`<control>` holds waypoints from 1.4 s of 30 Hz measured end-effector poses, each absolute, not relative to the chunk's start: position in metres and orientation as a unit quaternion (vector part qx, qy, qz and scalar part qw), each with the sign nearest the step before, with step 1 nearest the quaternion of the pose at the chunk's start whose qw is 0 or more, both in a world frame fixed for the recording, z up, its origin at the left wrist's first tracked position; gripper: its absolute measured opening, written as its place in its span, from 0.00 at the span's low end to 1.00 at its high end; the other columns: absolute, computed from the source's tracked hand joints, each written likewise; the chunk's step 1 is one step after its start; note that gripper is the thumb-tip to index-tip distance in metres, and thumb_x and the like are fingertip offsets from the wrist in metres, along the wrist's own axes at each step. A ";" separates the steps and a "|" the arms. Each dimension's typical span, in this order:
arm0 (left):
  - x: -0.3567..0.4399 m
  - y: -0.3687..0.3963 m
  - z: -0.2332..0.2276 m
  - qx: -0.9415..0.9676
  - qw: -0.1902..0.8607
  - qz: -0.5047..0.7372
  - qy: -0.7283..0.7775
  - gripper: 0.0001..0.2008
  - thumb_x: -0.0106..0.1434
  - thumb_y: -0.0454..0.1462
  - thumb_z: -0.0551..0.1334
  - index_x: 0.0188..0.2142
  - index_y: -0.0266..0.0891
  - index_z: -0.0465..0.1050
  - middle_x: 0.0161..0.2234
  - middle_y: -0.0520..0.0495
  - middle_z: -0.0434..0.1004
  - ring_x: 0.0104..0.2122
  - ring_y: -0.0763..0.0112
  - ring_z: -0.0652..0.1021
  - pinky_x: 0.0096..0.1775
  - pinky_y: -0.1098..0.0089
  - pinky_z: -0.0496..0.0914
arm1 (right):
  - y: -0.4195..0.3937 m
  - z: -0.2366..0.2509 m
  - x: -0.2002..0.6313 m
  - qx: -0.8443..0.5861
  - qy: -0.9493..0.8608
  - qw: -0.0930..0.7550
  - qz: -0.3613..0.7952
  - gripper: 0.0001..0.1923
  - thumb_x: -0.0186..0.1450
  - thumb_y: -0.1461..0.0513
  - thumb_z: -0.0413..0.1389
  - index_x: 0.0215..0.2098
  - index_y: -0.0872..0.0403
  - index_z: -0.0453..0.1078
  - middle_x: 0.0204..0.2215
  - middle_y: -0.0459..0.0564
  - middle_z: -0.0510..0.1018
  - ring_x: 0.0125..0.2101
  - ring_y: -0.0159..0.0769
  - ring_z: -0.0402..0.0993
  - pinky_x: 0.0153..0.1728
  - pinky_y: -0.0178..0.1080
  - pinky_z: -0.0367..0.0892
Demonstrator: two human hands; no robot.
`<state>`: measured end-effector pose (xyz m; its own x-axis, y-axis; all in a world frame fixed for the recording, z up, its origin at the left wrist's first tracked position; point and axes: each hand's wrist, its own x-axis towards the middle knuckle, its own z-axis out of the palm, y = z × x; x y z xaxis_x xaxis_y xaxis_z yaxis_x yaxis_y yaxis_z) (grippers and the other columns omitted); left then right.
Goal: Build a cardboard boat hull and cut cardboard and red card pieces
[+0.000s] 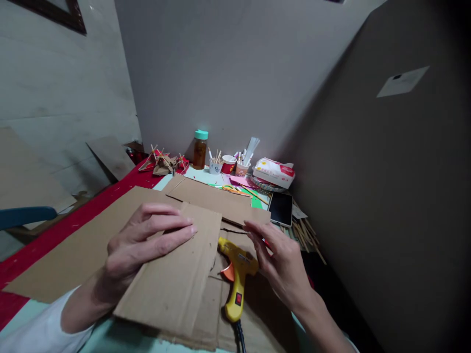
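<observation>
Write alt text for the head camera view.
Left hand presses flat on a cardboard piece while the right hand rests beside a yellow glue gun on a craft table cluttered with cups, a bottle and a phone.

Not much of the person in shot, just two bare hands and forearms. Left hand (142, 245) has a white sleeve (40, 328) behind it, soft plain fabric, ending short of the wrist so some forearm shows. Right hand (281, 264) comes in bare, with only a tiny sliver of white cloth at the bottom edge. Short, unpainted nails. No rings, watch or gloves visible.
</observation>
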<state>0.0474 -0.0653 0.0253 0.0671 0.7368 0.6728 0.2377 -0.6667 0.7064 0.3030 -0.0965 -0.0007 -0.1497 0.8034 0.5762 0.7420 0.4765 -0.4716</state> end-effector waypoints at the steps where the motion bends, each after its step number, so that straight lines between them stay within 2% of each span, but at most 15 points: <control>1: 0.050 -0.070 0.025 0.685 0.200 0.600 0.361 0.09 0.61 0.43 0.63 0.34 0.60 0.85 0.36 0.47 0.86 0.44 0.50 0.77 0.55 0.55 0.67 | -0.095 -0.003 0.303 -0.508 -0.764 0.396 0.028 0.11 0.74 0.65 0.50 0.50 0.57 0.72 0.41 0.55 0.82 0.39 0.39 0.77 0.40 0.38 0.70; 5: 0.052 -0.071 0.021 0.683 0.183 0.608 0.362 0.10 0.62 0.41 0.63 0.35 0.60 0.85 0.37 0.50 0.86 0.43 0.51 0.77 0.55 0.57 0.67 | -0.092 -0.007 0.306 -0.526 -0.778 0.343 -0.004 0.13 0.75 0.64 0.48 0.51 0.56 0.71 0.42 0.56 0.81 0.40 0.41 0.76 0.41 0.40 0.70; 7: 0.047 -0.063 0.019 0.703 0.188 0.594 0.344 0.09 0.60 0.43 0.64 0.37 0.57 0.85 0.37 0.49 0.86 0.42 0.51 0.78 0.53 0.58 0.69 | -0.090 -0.005 0.315 -0.579 -0.772 0.259 -0.028 0.14 0.74 0.64 0.47 0.54 0.57 0.71 0.43 0.57 0.80 0.42 0.45 0.75 0.43 0.43 0.69; 10: 0.039 -0.052 0.015 0.662 0.184 0.598 0.414 0.05 0.55 0.43 0.69 0.28 0.52 0.85 0.26 0.49 0.83 0.31 0.57 0.78 0.40 0.62 0.74 | -0.087 0.000 0.334 -0.669 -0.737 0.086 -0.037 0.15 0.72 0.66 0.49 0.54 0.58 0.71 0.45 0.59 0.80 0.47 0.51 0.73 0.47 0.47 0.67; 12: 0.037 -0.046 0.012 0.597 0.209 0.592 0.501 0.06 0.52 0.42 0.72 0.22 0.46 0.82 0.21 0.52 0.79 0.25 0.63 0.75 0.31 0.67 0.73 | -0.087 0.003 0.343 -0.686 -0.727 0.017 -0.018 0.13 0.69 0.67 0.52 0.50 0.58 0.73 0.44 0.59 0.80 0.47 0.52 0.74 0.46 0.46 0.67; 13: 0.037 -0.043 0.011 0.563 0.245 0.590 0.524 0.07 0.52 0.42 0.72 0.22 0.44 0.82 0.22 0.53 0.80 0.25 0.65 0.76 0.30 0.70 0.72 | -0.087 0.004 0.345 -0.683 -0.731 0.001 -0.005 0.13 0.67 0.67 0.54 0.48 0.58 0.74 0.42 0.58 0.80 0.46 0.51 0.75 0.44 0.45 0.67; 15: 0.039 -0.038 0.011 0.509 0.370 0.593 0.502 0.06 0.53 0.40 0.73 0.30 0.41 0.83 0.31 0.52 0.85 0.32 0.65 0.79 0.35 0.72 0.74 | -0.089 0.003 0.345 -0.676 -0.736 -0.017 0.010 0.12 0.65 0.68 0.56 0.47 0.57 0.74 0.41 0.57 0.80 0.43 0.49 0.76 0.41 0.43 0.67; 17: 0.042 -0.034 0.013 0.449 0.487 0.607 0.439 0.12 0.52 0.38 0.74 0.37 0.39 0.82 0.38 0.50 0.86 0.38 0.65 0.81 0.41 0.72 0.75 | -0.089 0.001 0.343 -0.678 -0.734 -0.028 0.014 0.14 0.64 0.68 0.57 0.47 0.57 0.74 0.43 0.57 0.79 0.42 0.49 0.77 0.40 0.42 0.67; 21: 0.046 -0.028 0.020 0.364 0.594 0.603 0.388 0.15 0.49 0.35 0.75 0.38 0.37 0.80 0.37 0.48 0.86 0.34 0.67 0.82 0.38 0.74 0.77 | -0.087 -0.004 0.344 -0.687 -0.726 -0.031 0.012 0.16 0.63 0.68 0.57 0.50 0.56 0.71 0.45 0.57 0.77 0.45 0.48 0.76 0.41 0.41 0.66; 24: 0.046 -0.024 0.023 0.318 0.614 0.606 0.392 0.12 0.51 0.31 0.73 0.37 0.35 0.80 0.35 0.48 0.86 0.32 0.68 0.82 0.35 0.73 0.78 | -0.087 -0.004 0.351 -0.694 -0.720 -0.031 0.008 0.13 0.65 0.67 0.56 0.48 0.56 0.71 0.44 0.56 0.77 0.43 0.46 0.76 0.39 0.40 0.65; 27: 0.043 -0.021 0.024 0.297 0.613 0.617 0.394 0.12 0.53 0.27 0.69 0.39 0.34 0.79 0.35 0.47 0.86 0.33 0.70 0.82 0.35 0.74 0.78 | -0.091 0.000 0.358 -0.701 -0.712 -0.035 0.005 0.06 0.67 0.65 0.55 0.42 0.55 0.72 0.39 0.54 0.78 0.38 0.45 0.77 0.33 0.40 0.63; 31: 0.039 -0.017 0.022 0.282 0.624 0.608 0.402 0.10 0.56 0.26 0.67 0.38 0.33 0.79 0.32 0.49 0.85 0.31 0.71 0.81 0.34 0.74 0.79 | -0.099 0.009 0.361 -0.724 -0.688 -0.048 0.003 0.04 0.67 0.65 0.55 0.39 0.53 0.72 0.37 0.53 0.79 0.36 0.45 0.78 0.28 0.39 0.59; 34: 0.038 -0.016 0.021 0.277 0.638 0.595 0.402 0.11 0.57 0.27 0.66 0.40 0.33 0.79 0.34 0.48 0.86 0.34 0.69 0.82 0.37 0.71 0.80 | -0.099 0.010 0.356 -0.732 -0.677 -0.071 0.022 0.04 0.67 0.65 0.56 0.39 0.53 0.72 0.39 0.55 0.80 0.38 0.47 0.78 0.29 0.39 0.60; 39: 0.041 -0.018 0.022 0.275 0.638 0.592 0.410 0.11 0.59 0.26 0.65 0.42 0.34 0.79 0.36 0.47 0.86 0.36 0.66 0.83 0.38 0.69 0.81 | -0.094 0.002 0.347 -0.716 -0.692 -0.080 0.048 0.16 0.63 0.68 0.55 0.50 0.56 0.69 0.41 0.57 0.81 0.40 0.49 0.79 0.33 0.41 0.65; 42: 0.041 -0.020 0.024 0.275 0.654 0.592 0.383 0.11 0.58 0.27 0.66 0.42 0.32 0.79 0.36 0.45 0.86 0.33 0.67 0.83 0.37 0.70 0.80 | -0.099 0.004 0.355 -0.708 -0.703 -0.043 0.046 0.12 0.63 0.68 0.55 0.45 0.56 0.69 0.42 0.58 0.80 0.40 0.48 0.79 0.37 0.42 0.67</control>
<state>0.0406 -0.0196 0.0235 0.0052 0.9845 -0.1752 -0.5636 0.1476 0.8128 0.3555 -0.0991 0.0041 0.0059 0.9921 -0.1254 1.0000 -0.0065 -0.0043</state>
